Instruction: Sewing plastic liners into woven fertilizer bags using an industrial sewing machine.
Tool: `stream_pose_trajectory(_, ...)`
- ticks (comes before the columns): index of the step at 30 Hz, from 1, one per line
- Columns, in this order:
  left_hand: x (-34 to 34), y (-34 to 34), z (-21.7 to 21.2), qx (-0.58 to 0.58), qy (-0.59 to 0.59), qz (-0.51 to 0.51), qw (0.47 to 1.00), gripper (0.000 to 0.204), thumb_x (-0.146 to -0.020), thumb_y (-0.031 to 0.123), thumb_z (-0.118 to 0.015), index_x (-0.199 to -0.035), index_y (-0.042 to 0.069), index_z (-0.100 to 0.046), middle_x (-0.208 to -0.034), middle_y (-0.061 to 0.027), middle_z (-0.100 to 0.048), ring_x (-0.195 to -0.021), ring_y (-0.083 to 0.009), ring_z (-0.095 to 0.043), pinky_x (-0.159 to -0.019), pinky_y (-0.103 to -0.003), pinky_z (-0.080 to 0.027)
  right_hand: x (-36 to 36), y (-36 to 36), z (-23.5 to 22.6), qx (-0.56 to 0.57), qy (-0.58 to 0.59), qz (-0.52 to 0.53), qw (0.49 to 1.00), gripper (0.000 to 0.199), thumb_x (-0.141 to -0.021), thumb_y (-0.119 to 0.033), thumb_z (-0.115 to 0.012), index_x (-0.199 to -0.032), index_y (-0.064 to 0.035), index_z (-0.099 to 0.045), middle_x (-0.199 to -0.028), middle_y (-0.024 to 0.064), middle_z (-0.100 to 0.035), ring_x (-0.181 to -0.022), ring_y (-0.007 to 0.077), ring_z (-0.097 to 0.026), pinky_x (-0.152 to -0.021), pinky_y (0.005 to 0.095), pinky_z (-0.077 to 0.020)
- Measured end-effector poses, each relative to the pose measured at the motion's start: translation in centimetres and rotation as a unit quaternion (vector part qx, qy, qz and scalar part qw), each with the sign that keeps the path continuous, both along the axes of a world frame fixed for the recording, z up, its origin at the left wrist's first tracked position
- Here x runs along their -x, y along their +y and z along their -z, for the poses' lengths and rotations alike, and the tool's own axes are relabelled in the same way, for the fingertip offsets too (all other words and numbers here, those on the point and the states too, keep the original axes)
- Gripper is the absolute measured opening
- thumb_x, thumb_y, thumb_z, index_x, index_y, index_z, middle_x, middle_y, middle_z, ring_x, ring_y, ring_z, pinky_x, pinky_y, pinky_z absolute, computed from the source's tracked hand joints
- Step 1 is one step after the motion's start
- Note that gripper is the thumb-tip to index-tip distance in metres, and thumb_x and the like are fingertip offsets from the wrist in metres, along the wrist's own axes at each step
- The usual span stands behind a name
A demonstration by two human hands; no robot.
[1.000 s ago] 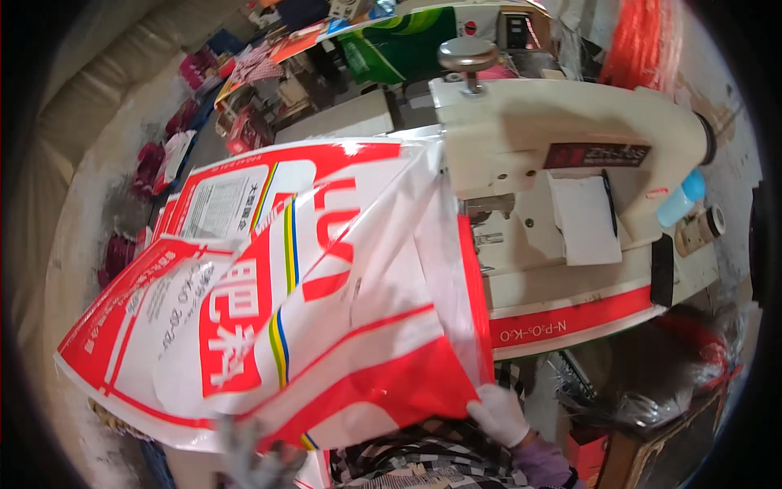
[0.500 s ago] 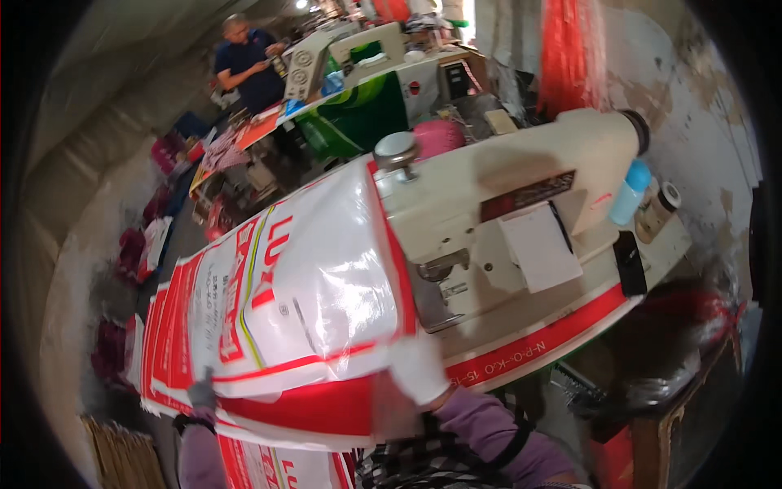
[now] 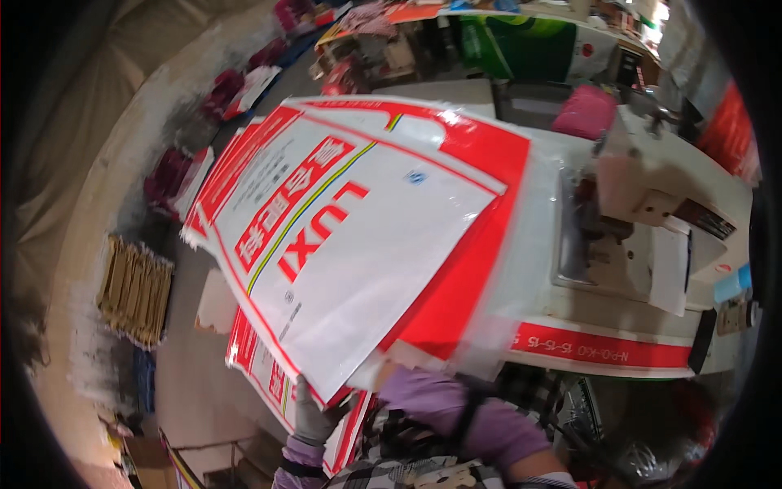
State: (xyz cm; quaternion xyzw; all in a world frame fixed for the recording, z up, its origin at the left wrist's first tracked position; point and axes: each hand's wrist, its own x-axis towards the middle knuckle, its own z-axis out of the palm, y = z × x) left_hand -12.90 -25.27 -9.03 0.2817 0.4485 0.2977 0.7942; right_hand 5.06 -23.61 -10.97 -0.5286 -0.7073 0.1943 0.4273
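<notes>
A large white-and-red printed plastic sack (image 3: 366, 269) lies tilted in front of me, its near corner toward my body. My left hand (image 3: 314, 417), in a grey glove, is closed on that near corner. My right hand (image 3: 366, 372), in a pale glove below a purple sleeve, reaches to the sack's near edge. The sack covers its fingers. More red-and-white sacks (image 3: 265, 368) hang below on my lap side, and others show layered at the far left edge. To the right stands a cream sewing machine (image 3: 623, 183) on its table.
A red-and-white strip (image 3: 603, 352) runs along the machine table's front edge, with a dark phone (image 3: 702, 341) at its right end. A pink cushion (image 3: 585, 112) lies beyond. Bundled brown sacks (image 3: 136, 291) stand on the floor at left, near maroon bundles (image 3: 169, 181).
The view has swung leftward and down. The top sack has turned, its near corner drawn toward me away from the machine. My hands have come closer together at its near edge.
</notes>
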Motion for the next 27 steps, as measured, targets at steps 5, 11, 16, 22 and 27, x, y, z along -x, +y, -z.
stream_pose_trajectory(5,1.1,0.2,-0.6,-0.058,0.184,0.033,0.981,0.045,-0.097,0.035,-0.052,-0.130,0.004,-0.046,-0.121,-0.0102,-0.056,-0.098,-0.0213,-0.060,-0.074,-0.032,-0.055,-14.6,-8.3,-0.8,-0.009,0.077,0.413,0.907,0.027,-0.071,-0.009,-0.068,-0.098,-0.0041,-0.063,-0.106,0.0111,-0.062,-0.108,0.0322,-0.055,-0.100,0.0428,-0.0393)
stream_pose_trajectory(11,17.7,0.3,1.8,-0.220,0.264,-0.147,0.927,0.049,-0.091,0.027,-0.061,-0.127,-0.003,-0.049,-0.112,-0.0088,-0.063,-0.092,-0.0163,-0.064,-0.074,-0.029,-0.053,-17.1,-2.9,-1.4,-0.039,-0.167,0.274,0.946,0.047,-0.077,-0.002,-0.057,-0.124,-0.0062,-0.053,-0.097,0.0181,-0.062,-0.088,0.0344,-0.062,-0.073,0.0436,-0.0503)
stream_pose_trajectory(16,44.5,-13.7,3.9,0.082,0.114,-0.381,0.914,0.024,-0.090,0.026,-0.063,-0.108,0.010,-0.060,-0.098,-0.0026,-0.067,-0.066,-0.0130,-0.064,-0.044,-0.020,-0.044,3.8,0.7,0.4,0.082,-0.075,0.018,0.994,0.058,-0.078,-0.007,-0.054,-0.135,-0.0053,-0.044,-0.066,0.0148,-0.060,-0.056,0.0340,-0.059,-0.056,0.0451,-0.0472)
stream_pose_trajectory(22,34.8,-21.3,10.0,0.168,0.281,-0.341,0.881,0.035,-0.096,0.029,-0.053,-0.122,0.004,-0.056,-0.111,-0.0119,-0.064,-0.101,-0.0280,-0.061,-0.092,-0.040,-0.047,2.6,1.4,20.5,-0.031,-0.280,0.154,0.947,0.050,-0.078,-0.010,-0.055,-0.128,-0.0153,-0.050,-0.083,0.0143,-0.063,-0.094,0.0320,-0.060,-0.099,0.0465,-0.0381)
stream_pose_trajectory(27,32.2,-21.0,18.4,0.099,0.050,-0.408,0.906,0.039,-0.100,0.028,-0.043,-0.128,0.000,-0.047,-0.127,-0.0145,-0.056,-0.115,-0.0283,-0.055,-0.101,-0.044,-0.043,1.4,-1.1,19.9,0.007,-0.304,0.197,0.932,0.041,-0.081,-0.012,-0.055,-0.121,-0.0140,-0.056,-0.089,0.0158,-0.063,-0.097,0.0335,-0.060,-0.095,0.0461,-0.0422)
